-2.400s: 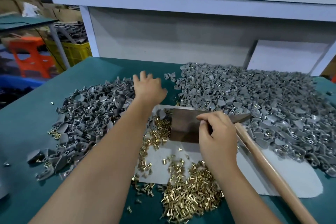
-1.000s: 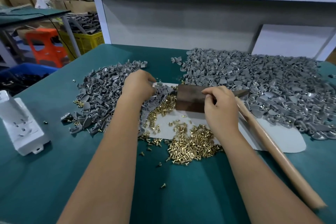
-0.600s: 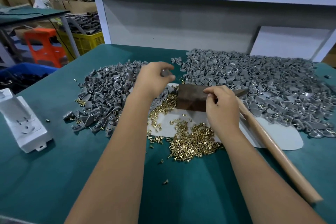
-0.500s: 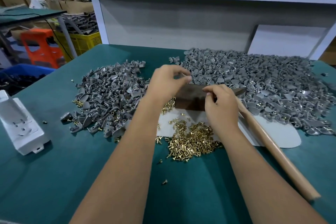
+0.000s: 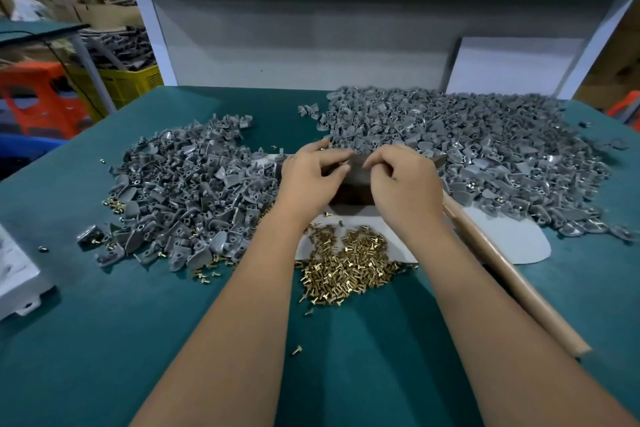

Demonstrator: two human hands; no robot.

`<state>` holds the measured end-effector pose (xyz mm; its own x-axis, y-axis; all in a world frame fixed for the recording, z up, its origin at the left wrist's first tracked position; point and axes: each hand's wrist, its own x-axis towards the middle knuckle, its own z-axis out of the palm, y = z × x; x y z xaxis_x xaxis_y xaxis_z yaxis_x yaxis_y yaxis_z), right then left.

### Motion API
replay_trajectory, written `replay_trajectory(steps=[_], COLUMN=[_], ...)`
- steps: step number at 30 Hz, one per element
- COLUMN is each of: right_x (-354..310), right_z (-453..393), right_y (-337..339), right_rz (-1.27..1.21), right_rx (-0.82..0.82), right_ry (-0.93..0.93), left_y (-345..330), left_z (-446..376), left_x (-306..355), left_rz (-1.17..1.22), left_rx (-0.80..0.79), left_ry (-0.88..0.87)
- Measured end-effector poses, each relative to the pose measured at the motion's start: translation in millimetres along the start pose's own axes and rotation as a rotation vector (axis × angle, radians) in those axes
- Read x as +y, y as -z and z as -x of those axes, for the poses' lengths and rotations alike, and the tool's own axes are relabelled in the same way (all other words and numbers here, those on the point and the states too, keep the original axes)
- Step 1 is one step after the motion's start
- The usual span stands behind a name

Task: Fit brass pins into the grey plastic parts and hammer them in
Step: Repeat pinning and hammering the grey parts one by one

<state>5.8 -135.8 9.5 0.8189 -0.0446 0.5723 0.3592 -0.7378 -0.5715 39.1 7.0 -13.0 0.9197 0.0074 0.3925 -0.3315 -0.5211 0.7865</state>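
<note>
Your two hands meet over the dark metal block [image 5: 349, 192] at the middle of the green counter [image 5: 104, 340]. Left hand [image 5: 311, 180]: fingers curled, pinching a small grey plastic part [image 5: 351, 163] above the block. Right hand [image 5: 403, 184]: fingertips bent in toward the same part; whether they pinch a pin is too small to tell. Loose brass pins [image 5: 346, 263]: one heap just near of the block, partly on the white sheet [image 5: 512, 239], partly on the counter, with a few strays nearer you. Grey plastic parts, left pile [image 5: 187, 191]: spread beside your left hand, some brass showing along its near edge. Grey plastic parts, right pile [image 5: 467, 149]: larger, reaching from the block to the right edge of the counter. Hammer handle [image 5: 512, 281]: wooden, lying free on the counter along your right forearm, its head hidden behind the right hand. White plastic housing [image 5: 17, 277]: at the counter's left edge.
</note>
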Motion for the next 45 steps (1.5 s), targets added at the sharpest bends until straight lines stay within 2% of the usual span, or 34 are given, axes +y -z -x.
replay_trajectory(steps=[2, 5, 7, 11, 14, 18, 24, 30, 38, 41, 45], right_x=[-5.8, -13.1, -14.7, -13.0, -12.4, -13.4, -12.9, -4.5, 1.0, 4.5, 13.5], right_z=[-3.5, -1.7, 5.0, 8.0, 7.6, 8.8, 9.7, 12.2, 4.7, 0.6, -4.0], right_y=[5.4, 5.7, -0.9, -11.8, -11.9, -9.9, -9.5, -12.9, -9.1, -9.0, -7.2], right_rz=[0.118, 0.246, 0.281, 0.072, 0.026, 0.014, -0.016, -0.158, -0.424, -0.419, -0.406], right_rx=[-0.183, -0.555, -0.72, -0.769, -0.777, -0.793, -0.738, -0.609, -0.282, -0.142, 0.001], right_ry=[0.034, 0.076, 0.114, 0.09, 0.092, 0.1, 0.107, 0.059, -0.066, -0.127, -0.206], left_y=[-0.7, -1.0, 0.6, 3.9, 6.7, 7.3, 7.4, -0.7, -0.2, 1.0, 1.3], left_z=[-3.9, -6.0, -5.7, -3.4, 1.8, 3.8, 3.4, -1.2, 0.3, 1.9, 2.5], left_x=[-0.9, -3.1, -2.8, 0.7, 7.0, 9.7, 9.9, 5.7, 12.0, 12.3, 12.3], left_rz=[0.042, 0.065, 0.053, 0.167, 0.299, 0.336, 0.305, 0.152, 0.016, 0.026, -0.034], left_rx=[0.023, 0.007, -0.005, -0.019, -0.053, -0.07, -0.028, 0.073, 0.116, 0.087, 0.124], left_ry=[0.025, 0.06, 0.063, 0.025, 0.023, 0.037, 0.037, 0.095, 0.132, 0.144, 0.118])
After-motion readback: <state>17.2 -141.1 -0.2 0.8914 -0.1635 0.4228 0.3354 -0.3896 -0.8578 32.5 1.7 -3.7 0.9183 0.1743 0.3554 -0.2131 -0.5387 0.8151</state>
